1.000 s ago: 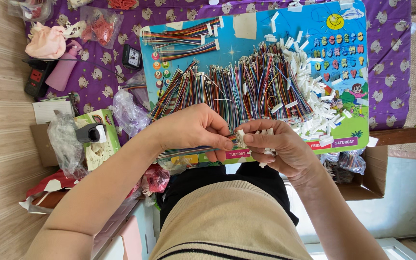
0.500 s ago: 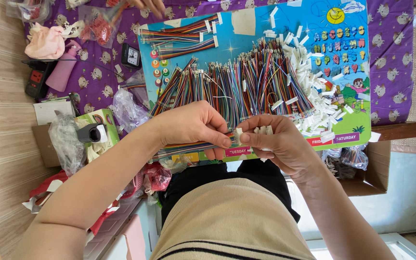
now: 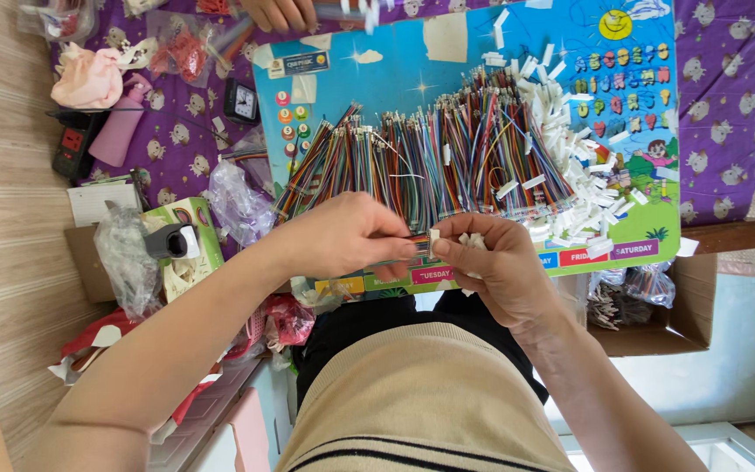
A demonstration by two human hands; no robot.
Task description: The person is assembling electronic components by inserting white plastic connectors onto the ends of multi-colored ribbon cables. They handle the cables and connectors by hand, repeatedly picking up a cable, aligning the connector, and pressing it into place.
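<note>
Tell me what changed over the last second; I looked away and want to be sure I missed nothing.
Little changed. Another person's hand came into view at the top edge of the purple cloth, where none showed a second ago. The left hand and right hand stayed together over the board's near edge, pinching a small white connector and its wire ends between them. The row of coloured wire bundles stayed put.

Low wooden table [image 3: 731, 234] draped with purple patterned cloth [image 3: 716, 105]. Left of the table, pale wood-plank floor [image 3: 10, 236] in even daylight; a black power strip [image 3: 72, 142] lies at the cloth's left edge. Below the table's right end, an open cardboard box [image 3: 688, 315] and light bluish floor [image 3: 744, 367].
</note>
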